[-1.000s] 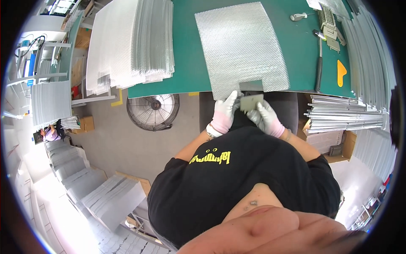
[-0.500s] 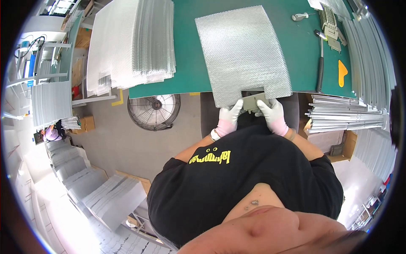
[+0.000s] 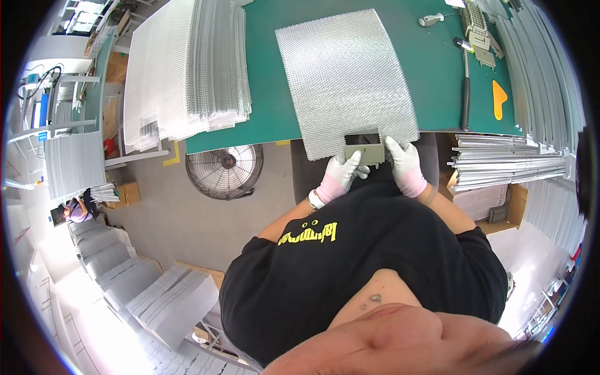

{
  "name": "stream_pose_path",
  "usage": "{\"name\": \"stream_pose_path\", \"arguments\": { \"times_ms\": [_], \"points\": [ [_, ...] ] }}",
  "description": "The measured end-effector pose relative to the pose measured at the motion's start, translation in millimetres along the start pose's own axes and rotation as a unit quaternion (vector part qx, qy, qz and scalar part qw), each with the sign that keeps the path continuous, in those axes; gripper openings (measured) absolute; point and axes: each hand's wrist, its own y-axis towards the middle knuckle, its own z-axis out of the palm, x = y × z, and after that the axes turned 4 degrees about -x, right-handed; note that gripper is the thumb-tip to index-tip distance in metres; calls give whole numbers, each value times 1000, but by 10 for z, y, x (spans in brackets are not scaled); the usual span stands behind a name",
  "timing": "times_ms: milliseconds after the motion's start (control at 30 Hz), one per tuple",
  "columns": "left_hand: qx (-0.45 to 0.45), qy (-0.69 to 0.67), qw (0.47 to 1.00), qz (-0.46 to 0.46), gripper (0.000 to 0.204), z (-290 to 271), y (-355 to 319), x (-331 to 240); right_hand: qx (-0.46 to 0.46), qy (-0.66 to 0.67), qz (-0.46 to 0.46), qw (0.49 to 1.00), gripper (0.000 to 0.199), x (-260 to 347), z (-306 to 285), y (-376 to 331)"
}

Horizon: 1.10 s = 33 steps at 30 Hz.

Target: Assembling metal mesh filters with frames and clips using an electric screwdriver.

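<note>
A silver metal mesh sheet (image 3: 344, 75) lies on the green tabletop, its near end overhanging the front edge. That end has a rectangular notch. Across the notch's near side sits a grey-beige plastic plate (image 3: 364, 154). My white-gloved left hand (image 3: 339, 175) grips the plate's left part, thumb on top and fingers partly underneath. My gloved right hand (image 3: 405, 164) is at the right of the plate, its thumb reaching up to the near edge of the mesh tab. The right fingers are partly hidden; they appear closed on that tab.
Stacked mesh sheets (image 3: 187, 69) stand on the table's left. At right lie a hammer (image 3: 465, 87), a screwdriver (image 3: 431, 20), an orange scraper (image 3: 498, 100) and several plastic plates (image 3: 478, 39). Metal strips (image 3: 509, 162) border the right side; a floor fan (image 3: 226, 169) stands below the table.
My right thumb has left the plastic plate and moved up to the mesh tab. The plate now lies flatter across the notch. My left thumb has shifted onto its left part.
</note>
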Motion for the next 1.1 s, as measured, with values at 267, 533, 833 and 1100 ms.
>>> {"name": "stream_pose_path", "arguments": {
  "times_ms": [267, 533, 833, 1100],
  "points": [
    [106, -126, 985, -51, 45, 2, -76, -64, 77, -32, -53, 995, 40, 32, -30, -24],
    [284, 529, 800, 16, 45, 441, 139, -1606, 374, -59, 15, 926, 44, -250, -66, 90],
    [135, 806, 417, 398, 62, 869, 674, -920, -79, 105, -175, 976, 39, -236, -164, -198],
    [112, 802, 425, 404, 56, 889, 657, -837, -87, 64, -123, 986, 30, -177, -274, -160]
  ]
}}
